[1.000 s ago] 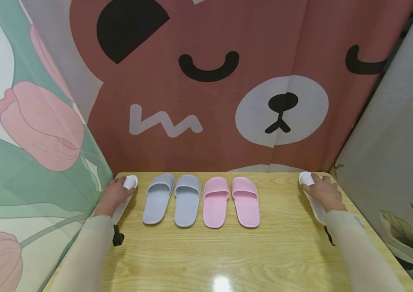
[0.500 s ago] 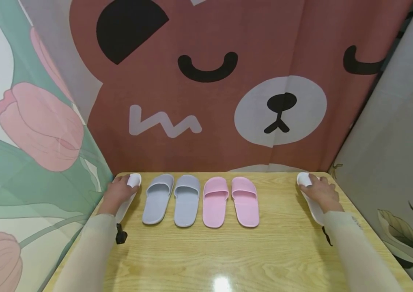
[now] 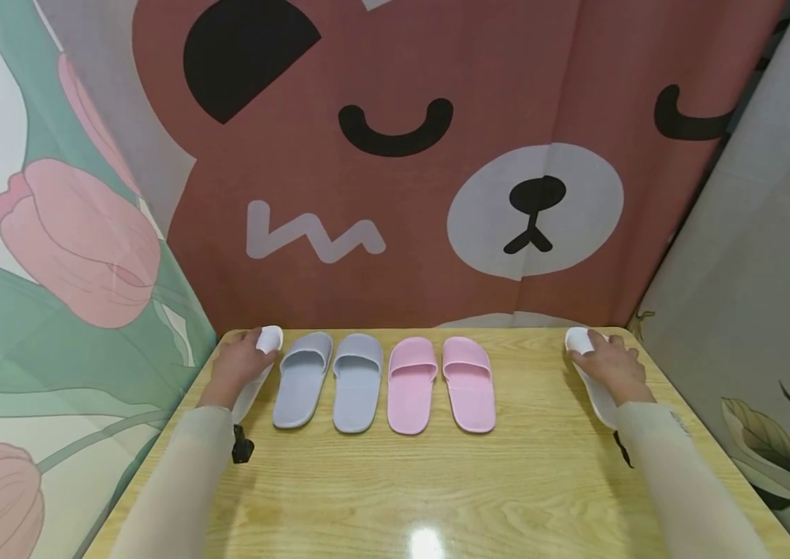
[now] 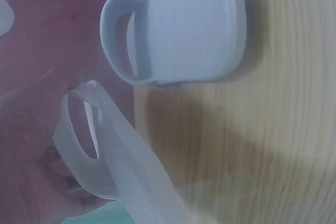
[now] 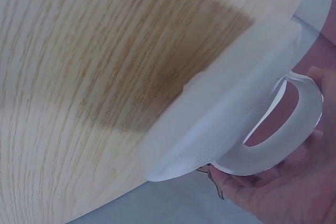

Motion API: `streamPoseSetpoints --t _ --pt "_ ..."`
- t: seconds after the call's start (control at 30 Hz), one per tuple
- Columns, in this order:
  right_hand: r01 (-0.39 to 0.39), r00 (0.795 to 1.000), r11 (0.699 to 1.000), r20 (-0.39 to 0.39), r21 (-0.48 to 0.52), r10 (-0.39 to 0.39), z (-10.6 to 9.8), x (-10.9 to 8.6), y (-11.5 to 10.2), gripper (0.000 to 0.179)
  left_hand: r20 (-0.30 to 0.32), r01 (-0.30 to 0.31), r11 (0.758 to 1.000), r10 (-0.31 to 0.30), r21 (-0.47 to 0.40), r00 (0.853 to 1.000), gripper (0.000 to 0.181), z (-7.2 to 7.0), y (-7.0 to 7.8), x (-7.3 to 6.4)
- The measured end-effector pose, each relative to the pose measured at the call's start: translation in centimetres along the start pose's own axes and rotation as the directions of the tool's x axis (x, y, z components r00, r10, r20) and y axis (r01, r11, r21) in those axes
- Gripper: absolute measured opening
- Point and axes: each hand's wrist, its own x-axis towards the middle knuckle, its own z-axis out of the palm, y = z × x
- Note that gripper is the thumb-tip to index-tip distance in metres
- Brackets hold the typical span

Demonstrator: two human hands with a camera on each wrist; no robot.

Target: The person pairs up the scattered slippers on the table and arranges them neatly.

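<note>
My left hand (image 3: 237, 369) grips a white slipper (image 4: 134, 161) across its strap at the table's far left, tilted and held off the wood in the left wrist view. At the far right my right hand (image 3: 615, 366) grips another white slipper (image 5: 226, 108) by the strap, likewise tilted with a shadow beneath. Between them stand two grey slippers (image 3: 358, 396), the nearer one just right of my left hand, and two pink slippers (image 3: 412, 396), all with toes toward the back. Sleeves and hands hide parts of both white slippers.
The wooden table (image 3: 395, 481) ends at a back curtain (image 3: 395, 295) with a bear print. A flowered curtain (image 3: 74, 373) borders the left side and a grey one (image 3: 737, 310) the right. A black strap (image 3: 242, 446) hangs by the left wrist.
My left hand has moved right with its white slipper, closer to the grey pair. My right hand has shifted very slightly left with its slipper. The grey and pink slippers stay put.
</note>
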Motion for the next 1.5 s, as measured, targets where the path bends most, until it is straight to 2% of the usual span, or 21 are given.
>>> streamPoseSetpoints --t 0.37,0.6,1.0,1.27,1.5 --pt "0.004 1.000 1.000 -0.001 -0.001 -0.004 0.2 -0.1 -0.1 0.092 0.013 0.003 1.000 -0.002 -0.006 1.000 0.083 0.6 0.9 0.0" --pt "0.004 1.000 1.000 -0.010 -0.008 -0.004 0.3 -0.1 -0.2 0.093 0.011 0.003 1.000 -0.003 -0.027 1.000 0.084 0.7 2.1 -0.1" --pt "0.004 1.000 1.000 -0.027 -0.010 -0.004 0.1 -0.2 -0.7 0.097 -0.002 -0.020 1.000 0.020 -0.007 1.000 0.083 0.7 4.2 0.0" --pt "0.018 0.999 1.000 -0.030 -0.003 -0.018 0.3 -0.1 -0.9 0.091 0.000 -0.015 1.000 0.015 0.000 1.000 0.082 1.1 5.3 0.0" --pt "0.019 0.999 1.000 -0.030 -0.003 -0.019 0.6 0.0 -1.0 0.090 -0.001 -0.035 0.999 0.035 0.016 0.999 0.082 1.4 6.4 0.0"
